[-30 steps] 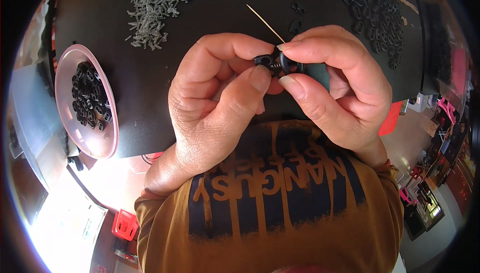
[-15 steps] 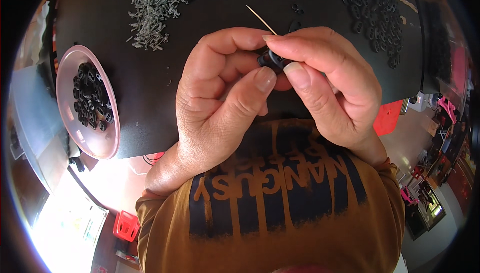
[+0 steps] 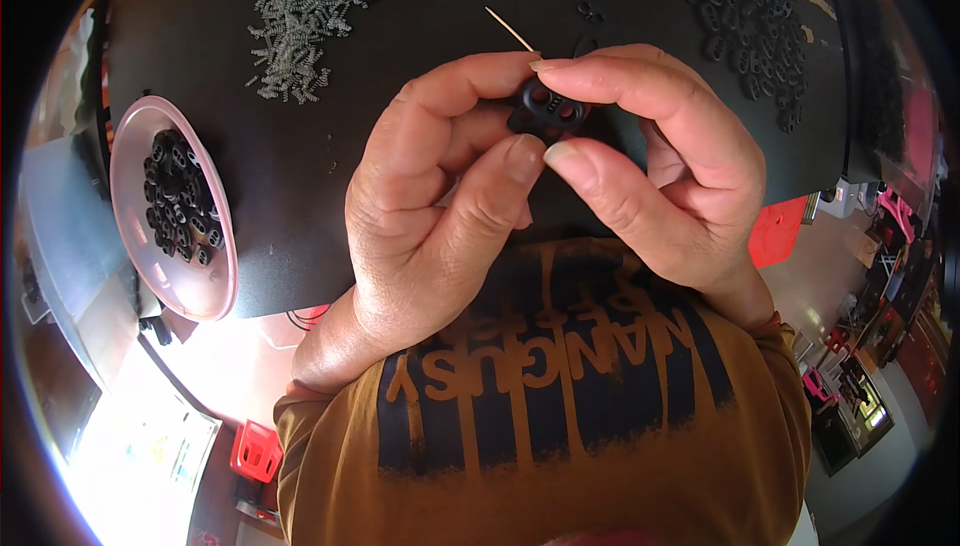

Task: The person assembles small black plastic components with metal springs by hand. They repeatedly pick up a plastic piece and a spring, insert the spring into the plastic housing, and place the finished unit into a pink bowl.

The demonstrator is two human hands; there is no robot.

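Pinching a small black plastic clip from both sides, left hand and right hand meet over the near middle of the black surface. Left thumb and forefinger are pressed on the clip's left side, right thumb and forefinger on its right; both hands closed tight on it, other fingers curled behind. Clip is held up off the surface, two holes showing on its face. A thin pale stick pokes out far-left from behind the fingertips; cannot tell if it touches the clip or just lies on the surface.

Far left on the surface: a pile of small grey springs. Far right: a big scatter of loose black plastic parts, a few more at the far middle. Left edge of the surface: a round pink dish holding a heap of black clips, well apart from the hands. Near side: the person's orange shirt with dark print. A red crate on the floor at near left, a red item beside the surface's right edge.
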